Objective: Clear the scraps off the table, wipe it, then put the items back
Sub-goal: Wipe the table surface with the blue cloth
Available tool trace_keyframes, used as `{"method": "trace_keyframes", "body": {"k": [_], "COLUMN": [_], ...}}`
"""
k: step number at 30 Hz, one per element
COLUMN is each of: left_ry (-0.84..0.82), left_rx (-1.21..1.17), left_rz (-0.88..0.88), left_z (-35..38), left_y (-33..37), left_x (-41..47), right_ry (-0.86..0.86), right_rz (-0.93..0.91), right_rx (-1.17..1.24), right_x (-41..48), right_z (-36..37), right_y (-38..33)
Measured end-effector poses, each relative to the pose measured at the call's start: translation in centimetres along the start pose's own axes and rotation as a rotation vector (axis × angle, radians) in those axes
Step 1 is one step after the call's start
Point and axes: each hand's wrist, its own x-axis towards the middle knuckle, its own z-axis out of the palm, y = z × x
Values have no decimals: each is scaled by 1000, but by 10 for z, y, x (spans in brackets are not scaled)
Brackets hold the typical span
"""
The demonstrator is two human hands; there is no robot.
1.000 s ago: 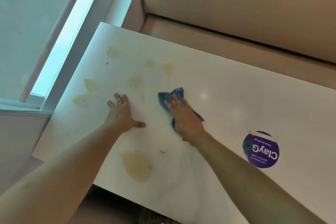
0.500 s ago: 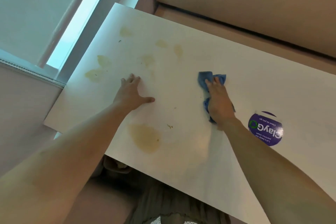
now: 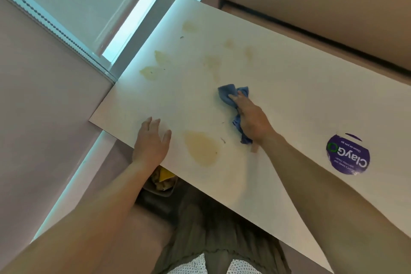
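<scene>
On the white table point(image 3: 300, 95), my right hand point(image 3: 251, 118) presses flat on a crumpled blue cloth point(image 3: 229, 92), which sticks out past my fingertips and under my palm. My left hand point(image 3: 151, 140) lies flat on the tabletop at the near edge, fingers spread. Between the two hands is a large yellowish stain point(image 3: 201, 148). Fainter stains point(image 3: 153, 72) lie farther left and toward the far edge. A small dark scrap point(image 3: 223, 140) sits just right of the large stain, and another scrap point(image 3: 182, 37) lies near the far left corner.
A round purple sticker point(image 3: 347, 154) is stuck on the table at the right. Below the near edge, a dark tray with food scraps point(image 3: 162, 181) shows by my left wrist. A beige bench seat point(image 3: 311, 6) runs behind the table, and a window point(image 3: 133, 18) lies to the left.
My right hand swept the cloth right toward the sticker, then back left toward the large stain. My left hand slid back to the table's near edge.
</scene>
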Motion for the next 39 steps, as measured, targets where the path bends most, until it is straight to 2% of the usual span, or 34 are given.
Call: {"method": "trace_keyframes", "body": {"k": [3, 7, 12, 16, 19, 21, 24, 28, 31, 32, 35, 39], "left_ry": [-55, -67, -144, -172, -206, -253, -291, -289, -280, -280, -273, -279], "left_rx": [72, 105, 199, 190, 195, 207, 219, 237, 243, 244, 247, 262], "left_rz": [-42, -4, 26, 27, 30, 47, 67, 78, 86, 90, 91, 94], "left_z": [1, 3, 3, 3, -5, -12, -20, -20, -19, -19, -16, -12], "left_y": [-9, -23, -35, -36, -37, -41, -43, -40, -40, -40, -42, -46], "left_x": [-2, 5, 10, 10, 15, 17, 17, 15, 15, 15, 17, 19], "right_ry": [55, 175, 159, 157, 46, -19, 20, 45, 47, 71, 190, 221], "right_rz": [107, 63, -63, -35, -86, -20, 75, 110, 61, 51, 174, 85], "right_rx": [-134, -292, -232, -220, -115, 35, 78, -78, -224, -268, -241, -341], "right_x": [-20, -42, -54, -15, 11, 13, -5, -66, -104, -105, -82, -36], "right_z": [-30, -2, 99, 150, 147, 127, 91, 57, 86, 103, 149, 182], "right_y": [46, 50, -23, -74, -96, -97, -67, -11, -6, -11, -41, -89]}}
